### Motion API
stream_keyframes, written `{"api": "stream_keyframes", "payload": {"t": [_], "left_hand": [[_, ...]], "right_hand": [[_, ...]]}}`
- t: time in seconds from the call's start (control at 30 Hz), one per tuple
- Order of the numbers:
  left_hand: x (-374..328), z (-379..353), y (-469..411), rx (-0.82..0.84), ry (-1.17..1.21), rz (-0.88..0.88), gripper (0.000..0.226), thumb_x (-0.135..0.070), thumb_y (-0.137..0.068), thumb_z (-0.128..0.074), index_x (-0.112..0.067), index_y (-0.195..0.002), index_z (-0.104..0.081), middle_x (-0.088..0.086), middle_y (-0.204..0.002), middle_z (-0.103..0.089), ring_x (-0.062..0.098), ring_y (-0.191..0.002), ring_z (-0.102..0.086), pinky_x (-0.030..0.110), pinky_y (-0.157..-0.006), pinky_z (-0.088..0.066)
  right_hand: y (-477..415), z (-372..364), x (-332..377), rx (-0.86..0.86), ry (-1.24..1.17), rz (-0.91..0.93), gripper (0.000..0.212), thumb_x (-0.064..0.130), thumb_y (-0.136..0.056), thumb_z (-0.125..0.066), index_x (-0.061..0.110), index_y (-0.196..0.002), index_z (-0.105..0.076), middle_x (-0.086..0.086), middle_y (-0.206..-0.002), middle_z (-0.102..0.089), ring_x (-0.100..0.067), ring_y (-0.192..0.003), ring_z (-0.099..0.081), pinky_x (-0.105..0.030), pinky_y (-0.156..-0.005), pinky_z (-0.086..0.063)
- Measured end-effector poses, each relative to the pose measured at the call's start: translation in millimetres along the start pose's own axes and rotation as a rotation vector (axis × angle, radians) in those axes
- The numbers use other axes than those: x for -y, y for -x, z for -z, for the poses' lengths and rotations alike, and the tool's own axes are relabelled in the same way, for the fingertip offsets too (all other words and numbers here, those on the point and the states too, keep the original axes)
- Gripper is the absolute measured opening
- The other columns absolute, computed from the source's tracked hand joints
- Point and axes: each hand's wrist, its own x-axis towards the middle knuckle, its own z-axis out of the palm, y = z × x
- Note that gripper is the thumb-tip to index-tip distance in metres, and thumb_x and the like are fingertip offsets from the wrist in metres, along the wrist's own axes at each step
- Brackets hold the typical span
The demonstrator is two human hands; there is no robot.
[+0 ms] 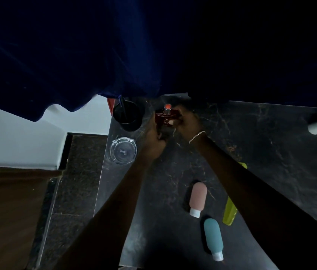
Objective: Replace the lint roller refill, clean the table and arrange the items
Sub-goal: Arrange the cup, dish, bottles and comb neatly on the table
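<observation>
Perfume bottle (164, 118) — dark red, orange cap — gripped by both hands.

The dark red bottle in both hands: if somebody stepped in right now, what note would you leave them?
Left hand and right hand: both hold the dark red bottle near the table's far edge, beside the black cup.
Glass ashtray sits by the left edge.
Pink bottle, teal bottle and a yellow-green item lie loose at the near side.
Done: cannot tell about refill or cleaning.
Left: set the bottle down, arrange the loose items.
</observation>
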Motion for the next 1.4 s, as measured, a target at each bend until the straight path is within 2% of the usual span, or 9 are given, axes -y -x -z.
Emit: {"api": "stream_keyframes", "payload": {"t": [0.07,0.2,0.33,0.5,0.8,1.0,1.1,1.2,1.4], "left_hand": [[4,0,-3,-0.012,0.010,-0.010,0.096,-0.004,-0.077,-0.069,-0.046,-0.152,-0.025,0.004,-0.147,-0.054,0.020,-0.136,-0.054,0.055,-0.114,-0.044],[11,5,-10,0.022,0.028,-0.012,0.102,-0.005,-0.080,-0.070,-0.027,-0.162,-0.015,0.003,-0.152,-0.052,0.023,-0.141,-0.050,0.056,-0.117,-0.040],[14,7,-11,0.026,0.019,0.022,0.104,0.001,-0.078,-0.066,-0.033,-0.162,-0.015,0.003,-0.155,-0.049,0.021,-0.142,-0.050,0.054,-0.116,-0.042],[17,6,-13,0.003,-0.002,0.022,0.100,0.003,-0.082,-0.067,-0.030,-0.162,-0.016,0.001,-0.155,-0.049,0.018,-0.142,-0.049,0.051,-0.118,-0.041],[8,3,2,-0.078,0.026,0.016,0.094,0.000,-0.082,-0.071,-0.012,-0.161,-0.021,0.006,-0.156,-0.047,0.018,-0.144,-0.047,0.041,-0.124,-0.034],[11,-6,57,-0.101,-0.113,0.164,0.074,-0.004,-0.088,-0.065,-0.009,-0.155,-0.034,0.015,-0.153,-0.049,0.029,-0.140,-0.049,0.031,-0.114,-0.039],[10,-30,98,-0.058,-0.033,0.272,0.053,-0.002,-0.093,-0.064,-0.009,-0.144,-0.050,0.010,-0.137,-0.062,0.022,-0.120,-0.063,0.025,-0.101,-0.048],[12,-58,133,0.000,0.012,0.379,0.037,-0.003,-0.090,-0.073,-0.011,-0.125,-0.063,0.002,-0.106,-0.070,0.014,-0.097,-0.070,0.041,-0.098,-0.057],[18,-90,171,0.105,-0.250,0.448,0.017,-0.016,-0.093,-0.069,-0.009,-0.107,-0.074,0.011,-0.110,-0.075,0.022,-0.099,-0.070,0.030,-0.085,-0.053]], "right_hand": [[-4,-1,-1,0.019,-0.015,-0.008,0.033,0.006,-0.084,-0.068,0.019,-0.113,-0.060,-0.002,-0.108,-0.071,-0.016,-0.102,-0.067,-0.030,-0.091,-0.052],[-8,-6,2,0.022,-0.069,-0.024,0.030,0.003,-0.084,-0.067,0.018,-0.108,-0.060,0.002,-0.104,-0.069,-0.013,-0.097,-0.067,-0.018,-0.082,-0.053],[-11,-10,1,0.017,-0.063,-0.040,0.031,0.005,-0.081,-0.068,0.015,-0.109,-0.059,-0.005,-0.106,-0.071,-0.022,-0.100,-0.069,-0.043,-0.092,-0.056],[-8,-13,-1,0.007,-0.101,-0.042,0.032,0.005,-0.079,-0.068,0.021,-0.106,-0.058,-0.003,-0.103,-0.072,-0.020,-0.098,-0.070,-0.048,-0.088,-0.057],[16,-2,-3,0.017,-0.238,-0.114,0.075,-0.011,-0.081,-0.068,0.008,-0.147,-0.038,-0.015,-0.145,-0.049,-0.026,-0.130,-0.054,-0.038,-0.105,-0.049],[88,27,-5,-0.086,-0.234,-0.194,0.039,0.006,-0.093,-0.064,0.016,-0.130,-0.055,0.012,-0.120,-0.066,0.008,-0.103,-0.063,-0.022,-0.094,-0.054],[143,35,-15,-0.167,-0.019,-0.222,0.043,0.014,-0.086,-0.074,0.004,-0.125,-0.061,-0.008,-0.120,-0.068,-0.019,-0.111,-0.063,-0.030,-0.098,-0.049],[193,38,-27,-0.088,0.062,-0.317,0.025,0.019,-0.088,-0.071,0.004,-0.107,-0.065,-0.011,-0.101,-0.069,-0.021,-0.094,-0.065,-0.037,-0.088,-0.054],[242,33,-45,0.067,0.264,-0.462,0.023,0.022,-0.088,-0.067,0.007,-0.105,-0.071,-0.012,-0.109,-0.071,-0.029,-0.105,-0.066,-0.023,-0.079,-0.042]]}}
